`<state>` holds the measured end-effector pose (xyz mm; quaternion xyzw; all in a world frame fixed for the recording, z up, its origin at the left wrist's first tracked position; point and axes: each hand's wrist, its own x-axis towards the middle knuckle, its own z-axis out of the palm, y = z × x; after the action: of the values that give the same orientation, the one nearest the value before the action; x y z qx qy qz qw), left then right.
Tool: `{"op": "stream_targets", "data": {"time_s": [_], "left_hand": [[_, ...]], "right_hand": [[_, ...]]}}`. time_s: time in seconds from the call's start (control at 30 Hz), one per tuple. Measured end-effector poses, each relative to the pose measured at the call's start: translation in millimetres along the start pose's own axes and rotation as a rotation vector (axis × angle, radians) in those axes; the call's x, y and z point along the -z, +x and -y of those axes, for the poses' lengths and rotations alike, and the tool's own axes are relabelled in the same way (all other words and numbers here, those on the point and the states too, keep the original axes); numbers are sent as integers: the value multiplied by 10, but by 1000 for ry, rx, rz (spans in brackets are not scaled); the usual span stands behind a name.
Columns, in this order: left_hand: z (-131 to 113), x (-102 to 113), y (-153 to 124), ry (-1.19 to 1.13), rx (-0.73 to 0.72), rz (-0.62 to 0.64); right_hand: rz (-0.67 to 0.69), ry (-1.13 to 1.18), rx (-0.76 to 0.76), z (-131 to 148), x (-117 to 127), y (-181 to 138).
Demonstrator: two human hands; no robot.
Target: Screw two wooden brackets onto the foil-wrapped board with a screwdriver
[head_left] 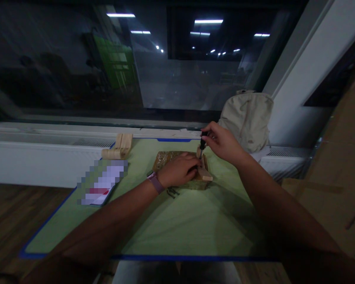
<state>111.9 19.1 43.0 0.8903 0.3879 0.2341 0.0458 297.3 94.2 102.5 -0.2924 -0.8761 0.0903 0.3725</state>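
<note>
My right hand (221, 140) is closed round the black handle of a screwdriver (203, 141), which points down with a slight tilt. Its tip meets a small wooden piece (205, 173), though the exact contact point is hidden by fingers. My left hand (179, 170), with a watch on its wrist, presses and grips that wood with bent fingers. Beneath lies a brown block wrapped in clear shiny tape (165, 157), partly covered by my left hand. Several small dark screws (173, 192) lie in front of the block.
A light wooden assembly (121, 146) stands at the table's back left corner. Near it lies a blurred-out flat item (103, 185). The green tabletop (171, 228) has a blue edge. Behind are a beige backpack (247, 120) and a window; cardboard (322, 201) stands at right.
</note>
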Motion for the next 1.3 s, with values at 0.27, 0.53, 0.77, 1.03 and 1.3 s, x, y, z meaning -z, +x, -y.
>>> {"op": "stream_targets", "data": {"time_s": [0.27,0.53,0.77,1.03,1.3], "left_hand": [[-21,35,-11,-14,-13,9],[-9,10,-11,-18,-3,4],[-2,9,-9,-8,-20,7],[-10,5,-22,-24,21,-10],[-12,12,-23,-3,13,7]], "right_hand": [[-3,-140,-23,23,-36,4],[43,-1,24,-30,40,3],[4,-39,-49,24,45,14],[16,-165,-66,52,67,6],[-22,-187,-5,80,-33,-6]]}}
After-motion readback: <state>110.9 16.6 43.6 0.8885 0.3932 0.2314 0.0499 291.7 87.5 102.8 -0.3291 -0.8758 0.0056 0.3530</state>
